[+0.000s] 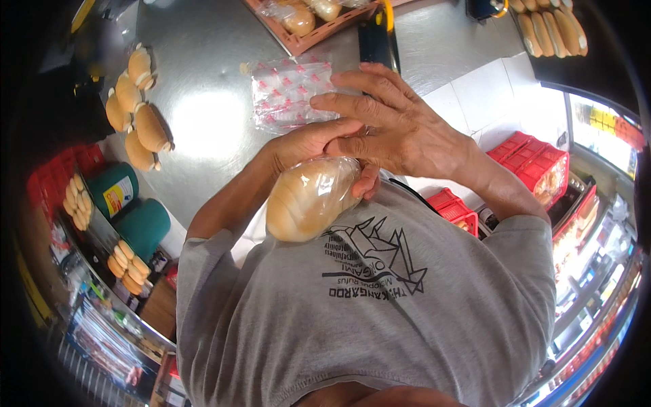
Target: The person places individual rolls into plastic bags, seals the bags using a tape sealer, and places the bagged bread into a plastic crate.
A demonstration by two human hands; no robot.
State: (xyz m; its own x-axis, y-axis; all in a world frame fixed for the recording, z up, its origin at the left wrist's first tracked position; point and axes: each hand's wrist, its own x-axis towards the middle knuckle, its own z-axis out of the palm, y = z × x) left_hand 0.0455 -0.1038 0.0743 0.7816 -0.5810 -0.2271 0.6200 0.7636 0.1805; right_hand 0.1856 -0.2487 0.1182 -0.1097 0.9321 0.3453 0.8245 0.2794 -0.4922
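Note:
A bread loaf in a clear plastic bag [313, 198] is held close against the front of the grey shirt. My left hand [305, 145] is shut around the gathered upper end of the bag, with fingertips showing at the loaf's right side. My right hand [407, 127] lies across the bag's neck, its fingers spread apart and its thumb close to my left thumb. The bag's neck is mostly hidden between the hands. Just beyond my hands, a stack of clear plastic bags with a red-pink print [285, 96] lies on the steel table [203, 56].
Several unwrapped loaves [147, 124] sit on the table's left. At the back stands an orange-brown plastic crate [330, 33] of bagged bread, beside a dark device with a yellow edge [379, 43]. Long rolls [552, 30] lie far right. Red crates [531, 163] and green bins [142, 229] flank me.

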